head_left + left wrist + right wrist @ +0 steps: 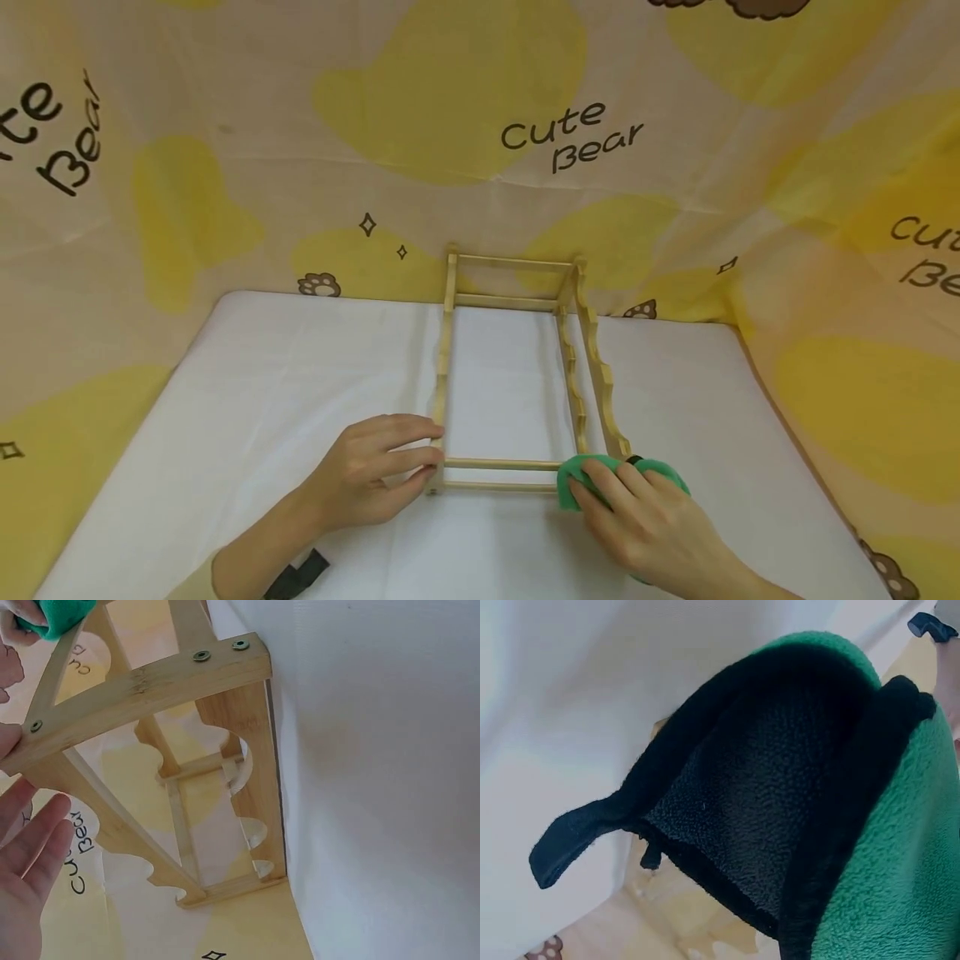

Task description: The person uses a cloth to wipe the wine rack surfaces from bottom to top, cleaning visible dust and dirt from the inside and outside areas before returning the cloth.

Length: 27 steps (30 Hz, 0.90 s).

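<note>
The bamboo rack [517, 367] lies on the white table [262, 392], running lengthwise from its near end just in front of you to its far end at the printed backdrop [480, 125]. Its scalloped side rails stand up along the right, and two plain crossbars close the near end.

Your left hand [375, 475] steadies the rack's near left corner — the fingers are nearly straight, their tips resting against the wood, with nothing gripped. The left wrist view shows the same: flat, relaxed fingers [34, 847] beside the screwed corner joint of the rack [150, 682].

Your right hand [645, 517] presses a green cloth [581, 479] onto the near right corner of the rack, where the crossbars meet the scalloped rail. The fingers curl over the cloth and hold it against the wood. From the right wrist view the cloth [900, 870] fills most of the frame — green fleece outside, a black lining and a black tab, with the rack barely visible beneath it.

A black strap [300, 575] sits at your left wrist.
</note>
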Each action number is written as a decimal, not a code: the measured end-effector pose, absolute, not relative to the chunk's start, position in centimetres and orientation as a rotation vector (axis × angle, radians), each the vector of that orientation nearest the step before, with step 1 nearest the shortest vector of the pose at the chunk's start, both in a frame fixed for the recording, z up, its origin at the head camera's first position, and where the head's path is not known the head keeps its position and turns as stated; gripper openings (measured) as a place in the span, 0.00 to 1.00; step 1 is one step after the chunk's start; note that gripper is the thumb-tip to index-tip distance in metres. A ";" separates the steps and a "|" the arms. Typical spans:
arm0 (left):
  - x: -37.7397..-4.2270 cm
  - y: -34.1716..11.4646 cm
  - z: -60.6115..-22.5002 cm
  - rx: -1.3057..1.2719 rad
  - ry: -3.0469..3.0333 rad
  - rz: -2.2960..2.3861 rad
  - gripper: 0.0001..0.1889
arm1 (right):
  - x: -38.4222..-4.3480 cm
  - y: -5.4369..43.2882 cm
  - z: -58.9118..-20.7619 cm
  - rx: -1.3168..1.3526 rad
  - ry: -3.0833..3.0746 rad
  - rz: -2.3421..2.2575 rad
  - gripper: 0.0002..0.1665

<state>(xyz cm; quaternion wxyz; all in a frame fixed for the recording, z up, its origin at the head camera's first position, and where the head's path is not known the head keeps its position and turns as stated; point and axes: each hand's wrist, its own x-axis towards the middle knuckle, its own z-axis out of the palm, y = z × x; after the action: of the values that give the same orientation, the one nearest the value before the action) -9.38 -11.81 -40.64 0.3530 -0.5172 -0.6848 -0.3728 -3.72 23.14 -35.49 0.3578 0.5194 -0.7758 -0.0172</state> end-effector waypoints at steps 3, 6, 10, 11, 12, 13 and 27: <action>-9.3 -11.8 -40.6 -1.329 -1.799 -0.966 0.08 | -3.7 23.5 -35.3 1.321 -1.991 -0.023 0.18; -9.1 -11.7 -40.5 -1.320 -1.831 -0.973 0.08 | -3.6 24.2 -35.3 1.304 -1.991 -0.003 0.18; -8.7 -11.7 -40.1 -1.283 -1.922 -1.007 0.06 | -3.7 25.2 -35.5 1.293 -1.995 0.029 0.19; -8.5 -11.8 -40.1 -1.266 -1.958 -1.017 0.06 | -3.7 25.4 -35.5 1.294 -1.995 0.038 0.19; -8.3 -11.8 -40.0 -1.250 -1.993 -1.029 0.06 | -3.7 25.6 -35.6 1.294 -1.996 0.044 0.20; -8.0 -11.7 -39.9 -1.232 -2.032 -1.039 0.05 | -3.7 25.9 -35.6 1.296 -1.996 0.049 0.20; -6.6 -10.7 -39.4 -1.146 -2.186 -0.802 0.20 | -4.2 27.7 -34.9 1.265 -1.870 0.122 0.21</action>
<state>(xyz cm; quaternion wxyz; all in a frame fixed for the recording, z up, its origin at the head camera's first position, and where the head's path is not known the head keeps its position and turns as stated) -6.60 -10.68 -39.40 0.2700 -0.4252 -0.8110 -0.2976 -4.20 27.70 -34.92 0.4262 0.5061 -0.7482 0.0490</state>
